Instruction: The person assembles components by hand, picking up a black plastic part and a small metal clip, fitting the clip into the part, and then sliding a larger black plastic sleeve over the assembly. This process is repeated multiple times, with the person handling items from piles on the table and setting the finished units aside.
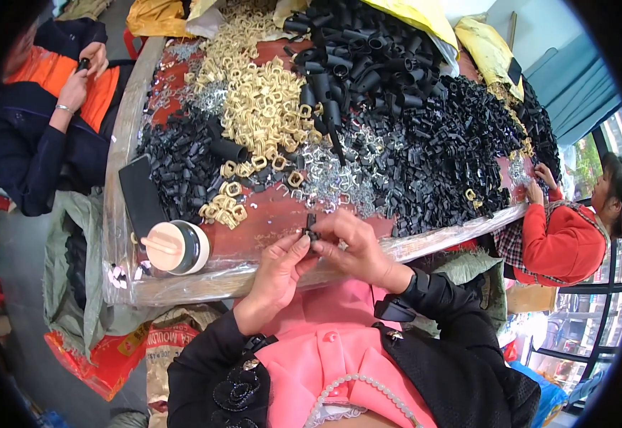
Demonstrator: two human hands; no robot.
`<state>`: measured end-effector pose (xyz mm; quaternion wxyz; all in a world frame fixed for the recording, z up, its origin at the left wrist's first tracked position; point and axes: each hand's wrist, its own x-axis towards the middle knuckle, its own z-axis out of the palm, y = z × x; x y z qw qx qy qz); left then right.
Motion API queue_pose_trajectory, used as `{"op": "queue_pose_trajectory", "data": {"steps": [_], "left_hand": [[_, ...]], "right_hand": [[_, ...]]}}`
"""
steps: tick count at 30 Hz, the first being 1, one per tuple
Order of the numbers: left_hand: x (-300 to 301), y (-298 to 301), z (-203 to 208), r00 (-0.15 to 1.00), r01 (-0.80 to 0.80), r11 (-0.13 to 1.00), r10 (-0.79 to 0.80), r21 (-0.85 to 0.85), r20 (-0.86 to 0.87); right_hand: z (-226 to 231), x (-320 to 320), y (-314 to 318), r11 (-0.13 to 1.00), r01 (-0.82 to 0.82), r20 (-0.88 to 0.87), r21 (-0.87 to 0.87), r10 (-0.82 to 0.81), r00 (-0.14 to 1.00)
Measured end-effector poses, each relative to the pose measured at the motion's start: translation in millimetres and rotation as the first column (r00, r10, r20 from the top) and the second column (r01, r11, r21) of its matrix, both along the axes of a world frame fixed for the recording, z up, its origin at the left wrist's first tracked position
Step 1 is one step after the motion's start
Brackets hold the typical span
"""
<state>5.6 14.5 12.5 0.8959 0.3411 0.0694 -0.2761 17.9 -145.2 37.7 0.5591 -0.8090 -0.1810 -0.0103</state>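
Observation:
Over the table's near edge, a small black plastic part point(311, 222) stands upright between my fingertips. My left hand point(276, 269) pinches it from the left with thumb and forefinger. From the right, the bent fingers of my right hand point(359, 251) close on the same part; its lower end is partly hidden by the fingers. Just beyond my hands lies a heap of small silvery metal clips point(336, 175). To their left sit beige ring-shaped pieces point(224, 207), with more in a large pile point(264, 107) farther back.
A lidded jar point(175, 248) and a dark phone point(142, 192) occupy the table's left corner. Small black parts point(446, 157) cover the right side, with larger black tubes point(368, 60) behind. One person point(47, 128) sits at left, another point(564, 239) at right. Sacks point(75, 271) stand beside the table.

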Motion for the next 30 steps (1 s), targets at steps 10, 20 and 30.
{"op": "queue_pose_trajectory", "data": {"steps": [10,20,30], "left_hand": [[8.3,8.7,2.2,0.981,0.168,0.985,-0.171,-0.037,-0.088],[14.0,16.4,-8.8,0.992,0.121,0.992,-0.121,0.019,0.026],[11.8,14.9,-4.7,0.997,0.065,0.998,-0.064,0.020,-0.043]], "right_hand": [[5.0,19.9,-6.0,0.962,-0.092,0.365,-0.257,0.185,0.912],[-18.0,181.2,-64.0,0.751,0.494,0.236,-0.439,-0.434,0.869],[-25.1,174.1,-44.4,0.716,0.417,0.241,-0.560,-0.341,0.908]]}}
